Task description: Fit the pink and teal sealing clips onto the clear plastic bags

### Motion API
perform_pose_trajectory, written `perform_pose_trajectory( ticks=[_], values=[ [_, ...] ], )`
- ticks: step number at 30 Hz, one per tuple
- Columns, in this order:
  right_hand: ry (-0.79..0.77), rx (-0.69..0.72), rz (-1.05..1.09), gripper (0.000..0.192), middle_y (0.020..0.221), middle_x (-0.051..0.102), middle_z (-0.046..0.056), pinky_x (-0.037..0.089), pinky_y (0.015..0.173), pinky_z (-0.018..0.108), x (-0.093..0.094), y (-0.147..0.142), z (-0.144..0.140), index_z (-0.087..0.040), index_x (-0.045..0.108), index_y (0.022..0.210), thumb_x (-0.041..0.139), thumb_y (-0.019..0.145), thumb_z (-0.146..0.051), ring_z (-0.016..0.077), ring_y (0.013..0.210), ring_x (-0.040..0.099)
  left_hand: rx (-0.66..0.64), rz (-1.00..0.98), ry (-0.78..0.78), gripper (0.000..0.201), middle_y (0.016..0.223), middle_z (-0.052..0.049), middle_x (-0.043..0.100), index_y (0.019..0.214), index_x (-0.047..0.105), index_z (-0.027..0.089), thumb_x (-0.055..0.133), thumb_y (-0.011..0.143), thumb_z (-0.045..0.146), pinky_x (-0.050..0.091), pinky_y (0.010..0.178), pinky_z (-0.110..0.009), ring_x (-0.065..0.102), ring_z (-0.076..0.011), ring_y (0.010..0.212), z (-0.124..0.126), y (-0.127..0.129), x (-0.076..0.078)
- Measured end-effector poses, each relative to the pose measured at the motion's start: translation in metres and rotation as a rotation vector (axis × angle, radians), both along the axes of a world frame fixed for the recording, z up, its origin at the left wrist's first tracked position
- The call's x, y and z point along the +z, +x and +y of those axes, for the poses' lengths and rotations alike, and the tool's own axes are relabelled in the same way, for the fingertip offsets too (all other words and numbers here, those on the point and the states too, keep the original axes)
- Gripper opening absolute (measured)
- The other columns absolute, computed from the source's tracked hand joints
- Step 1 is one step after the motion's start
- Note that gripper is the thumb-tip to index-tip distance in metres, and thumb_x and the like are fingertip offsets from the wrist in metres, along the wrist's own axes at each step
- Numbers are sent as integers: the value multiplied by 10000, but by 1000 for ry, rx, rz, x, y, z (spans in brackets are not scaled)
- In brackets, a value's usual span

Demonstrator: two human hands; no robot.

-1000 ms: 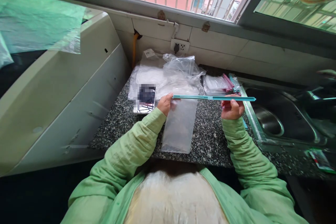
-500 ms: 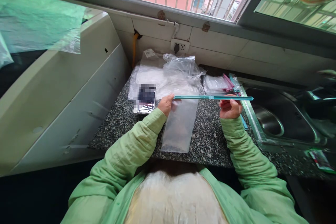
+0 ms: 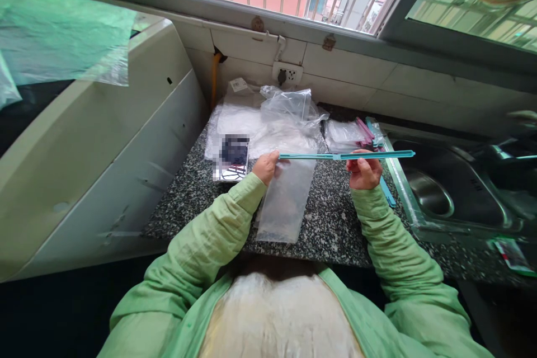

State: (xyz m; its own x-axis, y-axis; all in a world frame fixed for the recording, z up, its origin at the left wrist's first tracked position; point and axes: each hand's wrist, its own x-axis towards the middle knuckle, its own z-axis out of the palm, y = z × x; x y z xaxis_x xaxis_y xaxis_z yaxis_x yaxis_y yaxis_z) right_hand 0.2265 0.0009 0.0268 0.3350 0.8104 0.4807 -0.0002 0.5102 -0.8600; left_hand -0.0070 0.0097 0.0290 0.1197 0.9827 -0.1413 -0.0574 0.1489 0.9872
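Observation:
A long teal bag sealing strip is held level across the front of me, above the speckled counter. My left hand is closed at its left end, pinching it together with the top of a clear plastic bag. The bag hangs below the strip towards the counter's front edge. Farther right, my right hand grips the strip between thumb and fingers, and the strip's tip sticks out beyond it over the sink's edge. Whether the strip is clamped on the bag I cannot tell.
Clear plastic bags are piled against the wall. Right of them lie packed bags with pink strips. Another teal strip lies beside the steel sink. A partly blurred card-like item is left of my left hand.
The strip's right end has moved a little to the right and slightly up. My right hand has shifted slightly left along it. My left hand is almost still; the bag's lower end has swung slightly left.

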Motion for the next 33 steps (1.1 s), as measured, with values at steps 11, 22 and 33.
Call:
perform_pose_trajectory(
  ticks=[11, 22, 33],
  values=[
    [61, -13, -241, 227, 627, 567, -12, 377, 382, 201, -13, 1, 3, -194, 584, 764, 648, 635, -369, 70, 439, 468, -46, 2, 1, 488, 336, 8, 454, 619, 625, 73, 385, 819, 448, 277, 329, -189, 339, -61, 283, 5, 0, -11],
    [10, -29, -705, 191, 684, 584, 15, 431, 457, 239, -3, 4, -6, -186, 597, 749, 602, 695, -369, 92, 491, 488, -48, -11, 3, 428, 415, -3, 523, 592, 615, 73, 443, 801, 405, 265, 322, -186, 339, -45, 290, 2, 0, -3],
    [119, 26, -890, 174, 621, 603, 14, 439, 483, 252, -8, 13, 4, -184, 602, 690, 609, 683, -358, 90, 449, 481, -36, -3, -65, 435, 342, 26, 440, 559, 597, 75, 448, 796, 407, 260, 322, -192, 323, -48, 272, -1, 2, 5]
  ],
)
